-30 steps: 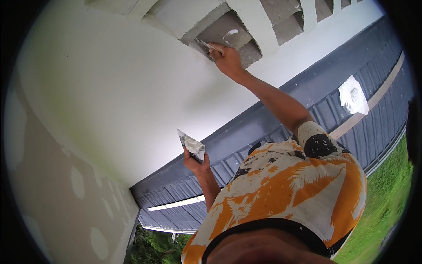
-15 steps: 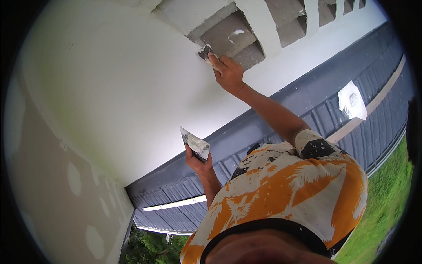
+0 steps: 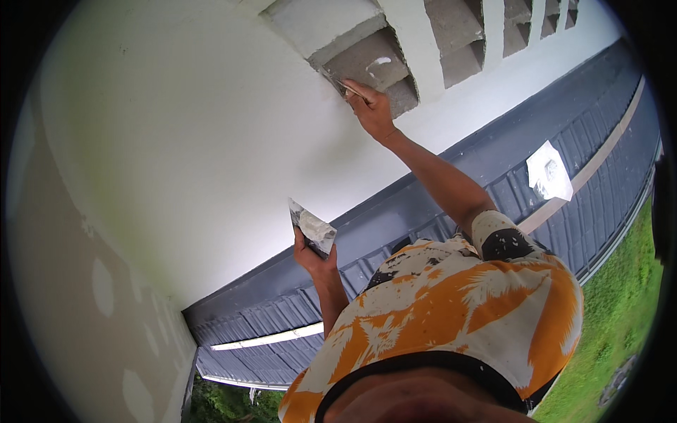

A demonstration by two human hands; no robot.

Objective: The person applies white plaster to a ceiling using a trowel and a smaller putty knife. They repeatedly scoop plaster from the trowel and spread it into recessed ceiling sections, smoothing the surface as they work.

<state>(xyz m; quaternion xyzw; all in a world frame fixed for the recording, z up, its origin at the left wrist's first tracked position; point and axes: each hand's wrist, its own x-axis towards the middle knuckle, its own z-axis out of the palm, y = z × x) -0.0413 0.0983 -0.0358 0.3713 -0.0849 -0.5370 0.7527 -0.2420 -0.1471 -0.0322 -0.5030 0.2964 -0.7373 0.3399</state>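
Observation:
My right hand (image 3: 372, 114) is raised to the lower left edge of a recessed opening (image 3: 363, 60) in the white wall. Its fingers close round a putty knife (image 3: 341, 84), whose blade now shows nearly edge-on at the opening's rim. Lower down, my left hand (image 3: 314, 261) grips a wide, flat filling blade (image 3: 295, 224) from below. A thick lump of off-white putty (image 3: 314, 228) lies on that blade. A small white smear (image 3: 381, 60) marks the bare grey inside of the opening.
More grey recessed openings (image 3: 460, 35) run along the wall to the upper right. Below the wall lies a dark ribbed roof (image 3: 493, 169), with a white sheet (image 3: 549, 173) and a wooden batten (image 3: 589, 169) on it. A patched wall (image 3: 77, 303) stands left; grass (image 3: 613, 317) shows beyond the roof's edge.
The putty knife in my right hand has turned from showing its blade face to nearly edge-on at the opening's rim. My left hand keeps its hold; the view has shifted slightly.

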